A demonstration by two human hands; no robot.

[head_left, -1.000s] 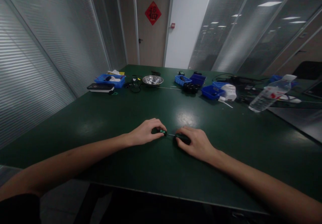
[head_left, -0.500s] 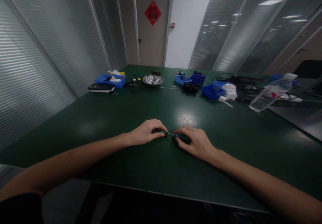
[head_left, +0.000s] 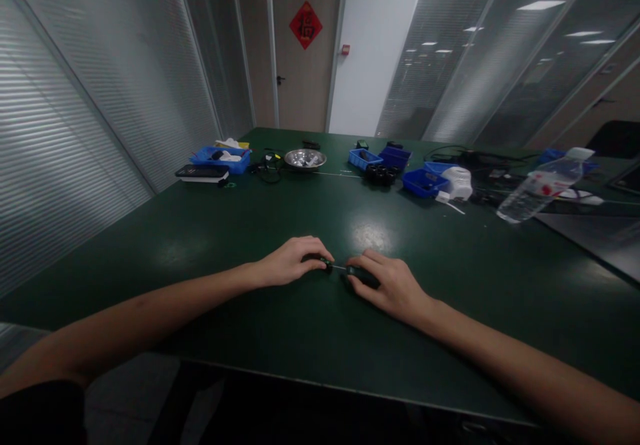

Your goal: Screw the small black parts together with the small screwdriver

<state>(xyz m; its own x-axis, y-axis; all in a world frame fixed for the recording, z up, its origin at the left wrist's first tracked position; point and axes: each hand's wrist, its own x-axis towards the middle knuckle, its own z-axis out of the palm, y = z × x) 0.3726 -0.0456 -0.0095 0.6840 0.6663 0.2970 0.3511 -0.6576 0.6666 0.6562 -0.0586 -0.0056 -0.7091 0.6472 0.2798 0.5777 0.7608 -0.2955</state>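
Observation:
My left hand [head_left: 295, 260] pinches a small dark part with green on it [head_left: 327, 263] between thumb and fingers, just above the green tabletop [head_left: 270, 332]. From the right, my right hand [head_left: 387, 277] is closed around the dark handle of a screwdriver [head_left: 363, 274]. Its thin metal shaft points left, and the tip meets or nearly meets the small part; the exact contact is too small to make out. Fingers hide most of the handle and much of the part.
Along the far side stand a blue tray [head_left: 240, 165], a metal bowl [head_left: 305, 160] with small pieces, and blue bins [head_left: 425, 184]. A black-and-white box [head_left: 202, 173] lies at left. At right a plastic bottle [head_left: 540, 188] stands near black cables [head_left: 470, 157].
Both hands keep almost the same place and grip. The small part looks turned slightly in my left fingers. The whole view has shifted a little.

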